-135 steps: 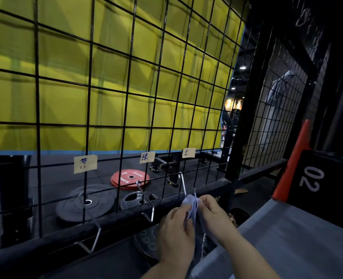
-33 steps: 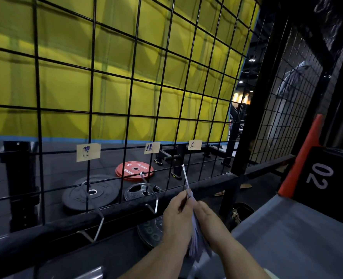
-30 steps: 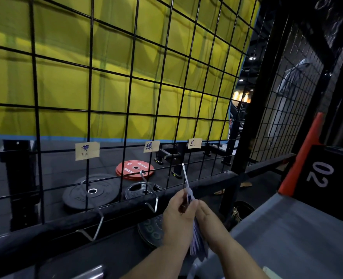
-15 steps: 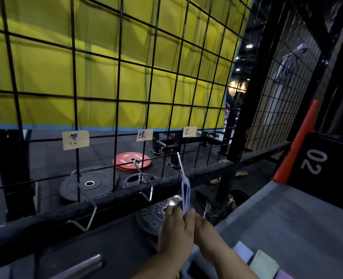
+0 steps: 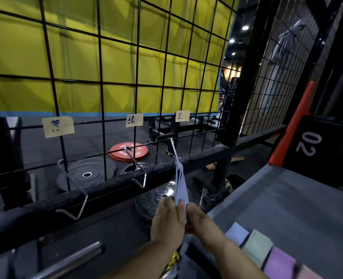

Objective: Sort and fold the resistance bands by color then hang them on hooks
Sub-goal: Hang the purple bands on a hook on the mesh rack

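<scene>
A pale blue folded resistance band (image 5: 180, 184) hangs from the rightmost metal hook (image 5: 173, 148) on the black wire grid (image 5: 138, 81). My left hand (image 5: 167, 220) and my right hand (image 5: 198, 222) both pinch its lower end, side by side. Two more hooks stand bare to the left: a middle hook (image 5: 137, 170) and a left hook (image 5: 74, 190). Paper labels sit above them: left label (image 5: 58, 126), middle label (image 5: 134, 120), right label (image 5: 182, 115). Folded bands lie on the grey table at lower right: pale blue (image 5: 237, 233), green (image 5: 258, 247), purple (image 5: 280, 262).
The grey table (image 5: 287, 198) runs along the right. A black box marked 02 (image 5: 317, 150) and an orange cone (image 5: 295, 125) stand at its far end. Weight plates, among them a red plate (image 5: 128, 151), lie on the floor behind the grid. A steel bar (image 5: 66, 262) is at lower left.
The band went from held bunched in both hands below the hook to hanging on the rightmost hook. My hands slid down to its lower end. The view tilted down, revealing folded bands on the table.
</scene>
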Action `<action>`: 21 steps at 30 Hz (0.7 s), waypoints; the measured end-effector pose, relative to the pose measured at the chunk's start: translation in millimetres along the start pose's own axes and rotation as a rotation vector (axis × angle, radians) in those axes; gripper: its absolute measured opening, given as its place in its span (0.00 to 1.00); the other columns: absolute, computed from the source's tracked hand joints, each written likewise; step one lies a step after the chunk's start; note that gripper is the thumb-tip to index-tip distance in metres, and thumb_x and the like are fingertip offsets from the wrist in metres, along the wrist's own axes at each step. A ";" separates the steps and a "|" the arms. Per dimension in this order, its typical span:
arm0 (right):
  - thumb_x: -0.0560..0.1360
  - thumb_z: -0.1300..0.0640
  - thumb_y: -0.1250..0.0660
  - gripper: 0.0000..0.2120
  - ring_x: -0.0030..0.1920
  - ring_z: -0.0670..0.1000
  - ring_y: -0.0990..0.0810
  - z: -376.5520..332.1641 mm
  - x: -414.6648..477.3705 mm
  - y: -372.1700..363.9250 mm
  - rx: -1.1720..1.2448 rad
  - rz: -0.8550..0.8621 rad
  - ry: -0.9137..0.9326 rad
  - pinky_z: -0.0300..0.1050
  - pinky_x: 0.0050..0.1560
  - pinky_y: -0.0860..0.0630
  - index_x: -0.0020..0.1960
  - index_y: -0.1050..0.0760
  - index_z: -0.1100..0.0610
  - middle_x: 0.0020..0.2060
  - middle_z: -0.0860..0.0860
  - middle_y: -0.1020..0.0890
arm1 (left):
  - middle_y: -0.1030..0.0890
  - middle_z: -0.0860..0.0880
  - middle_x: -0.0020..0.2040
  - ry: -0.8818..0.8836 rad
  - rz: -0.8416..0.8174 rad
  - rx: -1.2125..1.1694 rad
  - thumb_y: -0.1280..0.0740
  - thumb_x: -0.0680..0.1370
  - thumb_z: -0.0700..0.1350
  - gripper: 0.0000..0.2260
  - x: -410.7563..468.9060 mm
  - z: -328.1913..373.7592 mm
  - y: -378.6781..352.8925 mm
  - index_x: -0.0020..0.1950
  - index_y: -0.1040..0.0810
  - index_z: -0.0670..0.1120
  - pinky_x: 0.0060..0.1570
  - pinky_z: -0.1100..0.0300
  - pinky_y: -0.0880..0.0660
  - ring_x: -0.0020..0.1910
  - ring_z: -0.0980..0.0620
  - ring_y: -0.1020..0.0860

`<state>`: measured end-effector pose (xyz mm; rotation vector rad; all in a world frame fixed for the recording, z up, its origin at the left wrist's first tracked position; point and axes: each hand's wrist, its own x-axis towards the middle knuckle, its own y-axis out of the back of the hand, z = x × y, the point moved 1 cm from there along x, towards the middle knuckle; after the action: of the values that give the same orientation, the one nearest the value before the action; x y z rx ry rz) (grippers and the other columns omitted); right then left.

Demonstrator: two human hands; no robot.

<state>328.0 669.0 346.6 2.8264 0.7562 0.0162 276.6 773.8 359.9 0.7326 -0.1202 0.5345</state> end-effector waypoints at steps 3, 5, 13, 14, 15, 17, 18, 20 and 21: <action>0.84 0.55 0.47 0.12 0.41 0.47 0.24 0.4 -0.7 1.1 -0.056 0.007 0.030 0.40 0.46 0.27 0.44 0.31 0.55 0.37 0.50 0.24 | 0.34 0.54 0.50 -0.026 -0.028 0.052 0.50 0.83 0.56 0.15 -5.4 -3.6 -2.4 0.58 0.31 0.48 0.46 0.60 0.34 0.50 0.54 0.29; 0.83 0.55 0.47 0.11 0.40 0.46 0.26 1.3 -2.4 1.5 -0.094 0.001 0.036 0.35 0.42 0.29 0.44 0.33 0.56 0.38 0.53 0.26 | 0.33 0.54 0.50 -0.030 -0.034 0.054 0.51 0.82 0.56 0.15 -8.0 -6.7 -4.0 0.57 0.31 0.49 0.47 0.60 0.31 0.49 0.55 0.29; 0.84 0.57 0.48 0.11 0.33 0.38 0.28 8.9 -3.9 -1.8 -0.166 0.044 0.054 0.28 0.36 0.32 0.43 0.34 0.53 0.36 0.49 0.28 | 0.22 0.52 0.54 -0.028 -0.081 0.079 0.49 0.82 0.57 0.17 -14.1 -15.2 -11.2 0.62 0.28 0.51 0.52 0.55 0.26 0.52 0.53 0.23; 0.84 0.57 0.47 0.11 0.35 0.39 0.27 8.9 -4.0 -2.8 -0.169 0.060 0.052 0.29 0.36 0.31 0.43 0.34 0.51 0.36 0.48 0.27 | 0.22 0.52 0.53 -0.024 -0.084 0.074 0.49 0.82 0.57 0.17 -14.4 -15.4 -11.5 0.62 0.27 0.51 0.52 0.54 0.26 0.52 0.52 0.23; 0.84 0.55 0.47 0.11 0.36 0.41 0.26 9.2 -3.3 -3.3 -0.173 0.076 0.047 0.30 0.37 0.30 0.43 0.33 0.49 0.37 0.47 0.26 | 0.21 0.52 0.53 -0.019 -0.088 0.073 0.49 0.82 0.57 0.17 -14.2 -15.4 -11.6 0.62 0.27 0.51 0.52 0.54 0.25 0.52 0.52 0.22; 0.83 0.52 0.46 0.10 0.38 0.41 0.25 9.9 -1.8 -2.7 -0.198 0.091 0.033 0.32 0.40 0.28 0.44 0.32 0.45 0.39 0.44 0.24 | 0.21 0.52 0.53 -0.008 -0.100 0.078 0.49 0.82 0.56 0.17 -13.9 -15.1 -11.5 0.61 0.26 0.50 0.53 0.53 0.26 0.52 0.52 0.22; 0.83 0.52 0.46 0.10 0.39 0.40 0.25 9.1 -1.9 -3.2 -0.206 0.088 0.031 0.33 0.40 0.27 0.44 0.32 0.44 0.40 0.43 0.24 | 0.21 0.52 0.53 -0.003 -0.105 0.081 0.49 0.82 0.56 0.17 -14.0 -15.2 -11.0 0.61 0.26 0.50 0.53 0.54 0.26 0.52 0.52 0.23; 0.83 0.52 0.47 0.10 0.39 0.39 0.25 8.0 -1.8 -4.4 -0.204 0.084 0.029 0.33 0.40 0.28 0.44 0.33 0.43 0.41 0.42 0.24 | 0.21 0.52 0.53 0.006 -0.111 0.085 0.50 0.82 0.56 0.17 -14.0 -16.4 -9.7 0.61 0.26 0.50 0.53 0.54 0.26 0.52 0.52 0.23; 0.83 0.52 0.47 0.10 0.39 0.39 0.25 7.6 -1.9 -5.1 -0.188 0.081 0.028 0.32 0.40 0.28 0.44 0.33 0.43 0.41 0.43 0.25 | 0.21 0.52 0.53 0.007 -0.113 0.084 0.50 0.82 0.57 0.18 -14.1 -17.5 -9.6 0.61 0.27 0.51 0.53 0.54 0.27 0.53 0.52 0.23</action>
<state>324.4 670.8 338.3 2.6800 0.6107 0.1329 268.0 773.5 337.0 0.8149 -0.0497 0.4358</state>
